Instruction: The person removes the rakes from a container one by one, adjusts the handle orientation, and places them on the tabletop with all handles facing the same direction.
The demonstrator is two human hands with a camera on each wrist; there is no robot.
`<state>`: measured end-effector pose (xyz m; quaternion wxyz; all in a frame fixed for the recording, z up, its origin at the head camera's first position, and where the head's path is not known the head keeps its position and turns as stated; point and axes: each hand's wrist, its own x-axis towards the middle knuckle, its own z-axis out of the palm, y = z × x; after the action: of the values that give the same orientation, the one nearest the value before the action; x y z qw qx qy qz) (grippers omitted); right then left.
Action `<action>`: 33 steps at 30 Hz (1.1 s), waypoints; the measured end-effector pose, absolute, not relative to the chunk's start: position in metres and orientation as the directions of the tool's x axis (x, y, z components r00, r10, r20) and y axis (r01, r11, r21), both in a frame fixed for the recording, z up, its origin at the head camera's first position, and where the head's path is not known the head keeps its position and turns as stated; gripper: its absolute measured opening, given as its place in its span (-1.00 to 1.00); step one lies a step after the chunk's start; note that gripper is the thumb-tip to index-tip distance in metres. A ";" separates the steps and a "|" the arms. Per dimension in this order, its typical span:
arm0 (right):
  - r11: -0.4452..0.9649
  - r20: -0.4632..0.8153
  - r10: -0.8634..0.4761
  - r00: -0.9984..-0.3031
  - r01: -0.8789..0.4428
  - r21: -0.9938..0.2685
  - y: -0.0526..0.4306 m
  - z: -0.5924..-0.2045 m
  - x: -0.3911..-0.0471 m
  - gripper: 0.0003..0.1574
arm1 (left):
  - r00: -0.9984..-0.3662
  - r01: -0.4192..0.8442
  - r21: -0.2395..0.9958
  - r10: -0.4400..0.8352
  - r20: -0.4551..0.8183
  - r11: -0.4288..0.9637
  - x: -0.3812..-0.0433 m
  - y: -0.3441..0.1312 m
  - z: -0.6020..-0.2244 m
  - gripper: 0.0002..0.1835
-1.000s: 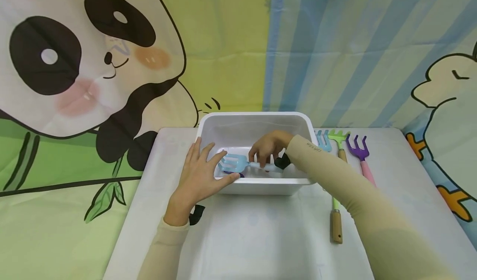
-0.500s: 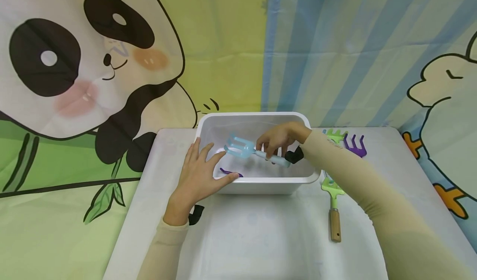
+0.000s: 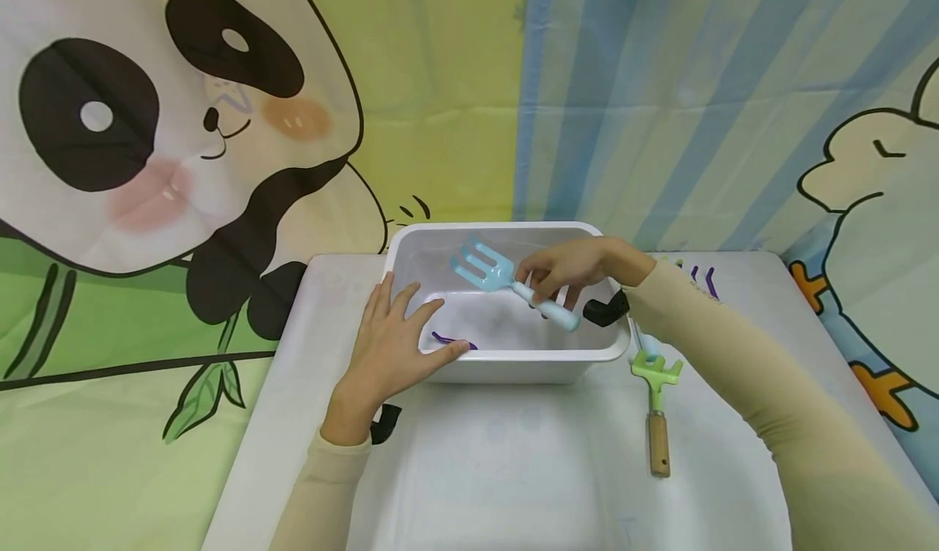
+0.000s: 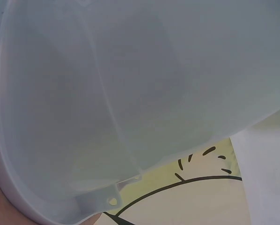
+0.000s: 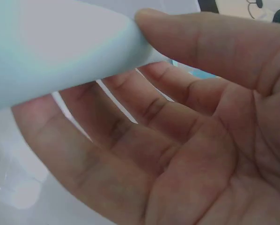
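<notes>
In the head view, my right hand (image 3: pixel 568 270) holds a light blue hand fork (image 3: pixel 487 272) by its pale handle, above the floor of a white plastic bin (image 3: pixel 499 356). The fork is tilted, tines toward the upper left. In the right wrist view, the thumb and fingertips (image 5: pixel 151 23) pinch the pale handle (image 5: pixel 74 47). My left hand (image 3: pixel 394 347) rests on the bin's front left corner, fingers spread and fairly straight, thumb along the front rim. A thin purple piece (image 3: pixel 453 341) lies inside the bin near that thumb, partly hidden. The left wrist view shows mostly the bin's outer wall (image 4: pixel 130 93).
A green hand rake with a wooden handle (image 3: pixel 659 420) lies on the white table (image 3: pixel 513 461), right of the bin. Purple tines (image 3: pixel 710 280) show behind the right sleeve, which covers other tools. A printed cloth (image 3: pixel 455 127) hangs behind the bin.
My right hand has lifted the light blue fork off the bin's floor and moved slightly right, tilting the tines upward. The purple piece below has come into view. My left hand stays put.
</notes>
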<state>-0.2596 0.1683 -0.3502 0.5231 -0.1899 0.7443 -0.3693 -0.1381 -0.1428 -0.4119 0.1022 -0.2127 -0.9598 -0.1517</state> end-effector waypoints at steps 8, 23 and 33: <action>0.621 -0.604 -0.667 -0.437 0.122 -0.774 0.185 -0.342 -0.248 -0.45 | -0.884 0.447 0.245 0.383 0.266 0.861 -0.138 -0.143 -0.413 -0.06; 0.524 -0.488 -0.681 -0.547 0.102 -0.845 0.222 -0.312 -0.220 -0.50 | -0.882 0.453 0.253 0.389 0.266 0.855 -0.138 -0.142 -0.413 -0.07; 0.495 -0.441 -0.661 -0.607 0.088 -0.864 0.261 -0.309 -0.190 -0.50 | -0.885 0.445 0.246 0.382 0.265 0.861 -0.138 -0.143 -0.414 -0.06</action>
<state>-0.1903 0.2607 -0.3088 0.4018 -0.1871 0.7656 -0.4662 -0.1384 -0.1432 -0.4136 0.1038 -0.2158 -0.9590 -0.1516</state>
